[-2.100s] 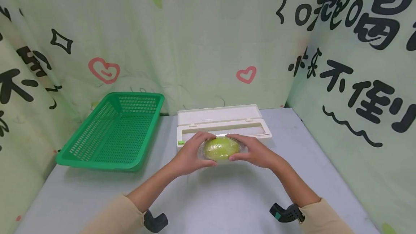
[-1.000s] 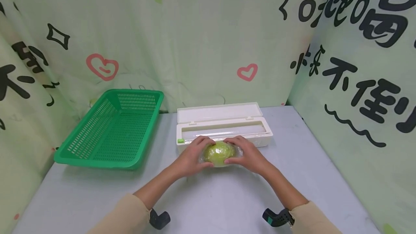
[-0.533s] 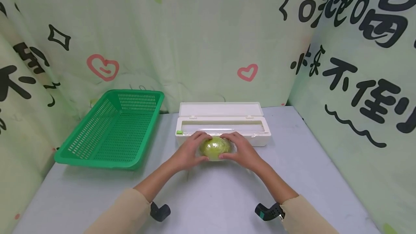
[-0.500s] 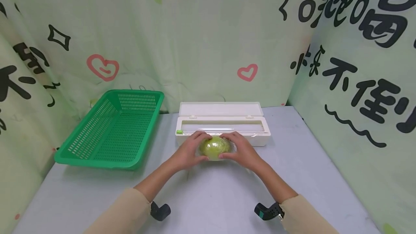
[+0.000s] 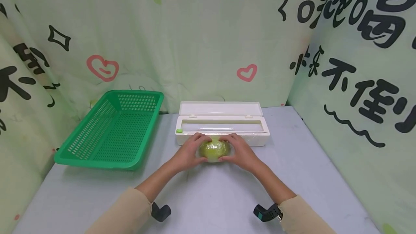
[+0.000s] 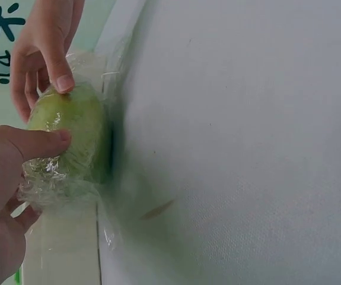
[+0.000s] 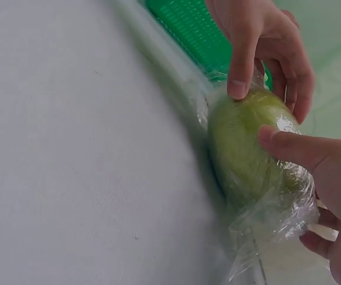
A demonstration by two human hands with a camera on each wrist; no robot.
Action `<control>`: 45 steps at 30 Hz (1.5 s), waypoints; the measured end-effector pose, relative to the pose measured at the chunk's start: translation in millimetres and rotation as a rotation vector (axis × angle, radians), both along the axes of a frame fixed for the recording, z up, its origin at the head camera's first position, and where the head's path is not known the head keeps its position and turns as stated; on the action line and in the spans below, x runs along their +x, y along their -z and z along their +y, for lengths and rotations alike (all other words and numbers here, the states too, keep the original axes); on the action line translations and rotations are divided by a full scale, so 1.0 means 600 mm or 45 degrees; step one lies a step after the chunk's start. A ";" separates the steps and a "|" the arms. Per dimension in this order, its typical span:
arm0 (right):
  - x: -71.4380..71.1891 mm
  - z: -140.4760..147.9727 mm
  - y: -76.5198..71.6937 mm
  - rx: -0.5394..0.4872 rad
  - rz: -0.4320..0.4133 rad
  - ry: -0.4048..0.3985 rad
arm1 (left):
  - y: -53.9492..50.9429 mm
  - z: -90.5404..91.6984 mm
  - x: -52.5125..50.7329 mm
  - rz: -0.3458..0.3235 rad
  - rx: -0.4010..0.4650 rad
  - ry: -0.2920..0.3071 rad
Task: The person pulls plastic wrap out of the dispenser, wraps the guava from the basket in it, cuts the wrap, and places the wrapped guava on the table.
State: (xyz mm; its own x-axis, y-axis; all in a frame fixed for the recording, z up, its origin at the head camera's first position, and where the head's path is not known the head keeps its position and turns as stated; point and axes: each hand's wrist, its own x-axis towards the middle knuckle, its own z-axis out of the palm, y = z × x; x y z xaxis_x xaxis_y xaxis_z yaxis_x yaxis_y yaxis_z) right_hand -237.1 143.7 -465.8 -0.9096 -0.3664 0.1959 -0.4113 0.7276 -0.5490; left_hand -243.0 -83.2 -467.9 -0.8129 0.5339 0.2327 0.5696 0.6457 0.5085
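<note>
A green oval fruit that looks like a mango [image 5: 214,149] is wrapped in clear cling film, in front of a white cling film dispenser [image 5: 222,125]. My left hand [image 5: 190,153] holds its left end, with the thumb on the near side and fingers on the far side. My right hand [image 5: 241,153] grips the other end the same way. In the left wrist view, loose film [image 6: 57,189] bunches at the mango's end by my left hand. Film [image 7: 277,217] also hangs crumpled near the right hand in the right wrist view. The mango's underside is hidden.
A green plastic basket [image 5: 69,158] stands on the table at the left. The dispenser's lid [image 5: 221,109] is raised at the back, and a roll shows inside. Curtains with lettering hang behind and at both sides of the white table [image 5: 208,201].
Both hands and the mango have shifted slightly left, and the right hand has come closer to the left. The dispenser, slightly skewed before, now lies straighter. Over the last half second little moves.
</note>
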 end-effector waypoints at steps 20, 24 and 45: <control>-0.027 -0.031 -0.022 -0.175 0.071 -0.049 | -0.006 -0.056 -0.001 0.150 0.274 -0.339; -0.034 -0.045 -0.026 -0.198 0.081 -0.069 | -0.006 -0.062 0.000 0.169 0.294 -0.390; -0.060 -0.087 -0.024 -0.164 0.095 -0.020 | 0.008 -0.060 -0.029 -0.085 0.422 -0.790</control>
